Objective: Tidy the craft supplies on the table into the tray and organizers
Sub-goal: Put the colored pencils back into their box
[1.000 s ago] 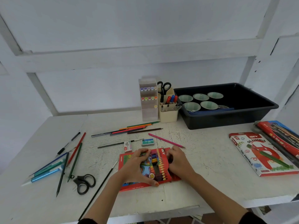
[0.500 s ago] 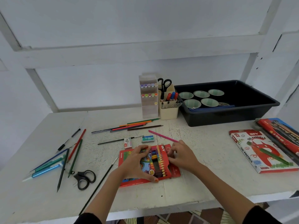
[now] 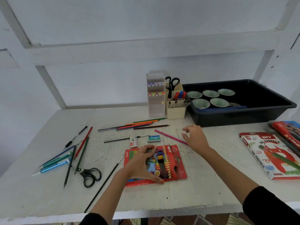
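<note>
Crayons come first, I think. The left hand (image 3: 142, 163) lies across the red crayon pack (image 3: 172, 161), with bent fingers on the far edge and the thumb on the near edge, so it grips the pack and keeps it flat on the white table (image 3: 194, 192). The pack looks open, because the crayon tips show and a flap lies out to the right. The right hand (image 3: 195, 137) is up over the table, just beside the far end of a pink pencil (image 3: 168, 136). Its fingers are loosely bent and it holds nothing. My guess is that the step is filling and closing the pack, and that the pink pencil is the next thing to grab. The pencil is thin and lies flat, so the fingertips must pinch it from both sides and lift it without rolling it away. After that it needs a home, maybe the cream cup (image 3: 176, 112) by the clear marker rack (image 3: 155, 109), or the black tray (image 3: 235, 119) at the back right. Lots is not tidy yet: more coloured pencils (image 3: 142, 125), the pens (image 3: 55, 163) on the left, black scissors (image 3: 90, 176) and the oil pastels box (image 3: 272, 156) all lie on the table.
</note>
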